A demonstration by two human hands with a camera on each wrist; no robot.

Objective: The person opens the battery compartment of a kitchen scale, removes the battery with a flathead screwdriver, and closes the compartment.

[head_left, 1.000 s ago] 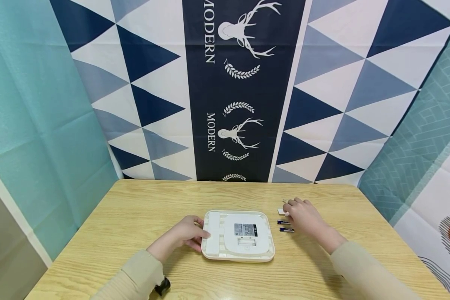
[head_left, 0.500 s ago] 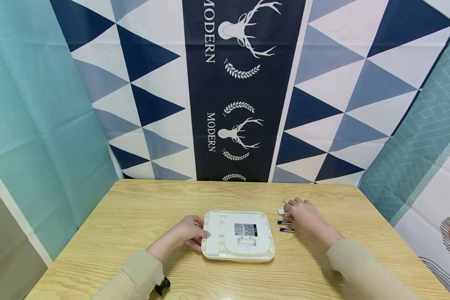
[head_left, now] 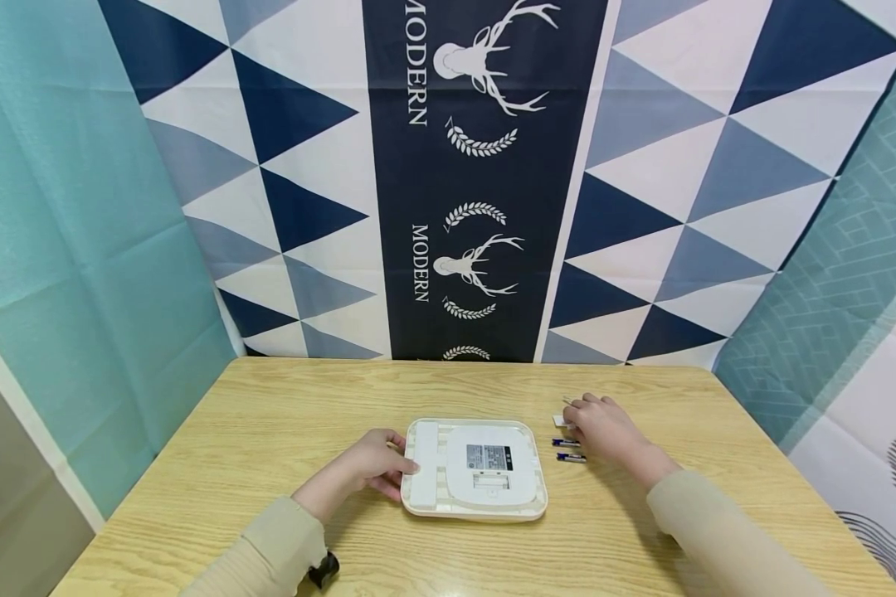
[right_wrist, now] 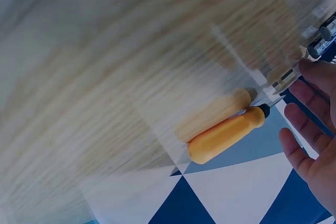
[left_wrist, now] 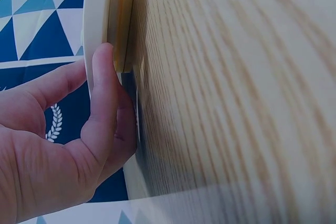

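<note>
A flat white device (head_left: 491, 506) with rounded corners lies underside up on the table, showing a grey printed label and an uncovered battery compartment (head_left: 490, 482). My left hand (head_left: 377, 463) grips its left edge, thumb on top and fingers below; the left wrist view shows fingers (left_wrist: 105, 87) against the rim. To the right, my right hand (head_left: 608, 427) is at a small white battery cover (head_left: 562, 421). In the right wrist view, thumb and index fingertip pinch that cover (right_wrist: 286, 80), partly hidden, while the other fingers are spread.
Two dark blue batteries (head_left: 570, 458) lie just in front of the cover. Beyond the right hand is a screwdriver (right_wrist: 226, 135) with an orange handle, mostly hidden in the head view. A patterned cloth (head_left: 470, 191) stands behind the wooden table (head_left: 306, 398).
Both hands and the device keep nearly the same places. The right forearm has shifted slightly to the left.
</note>
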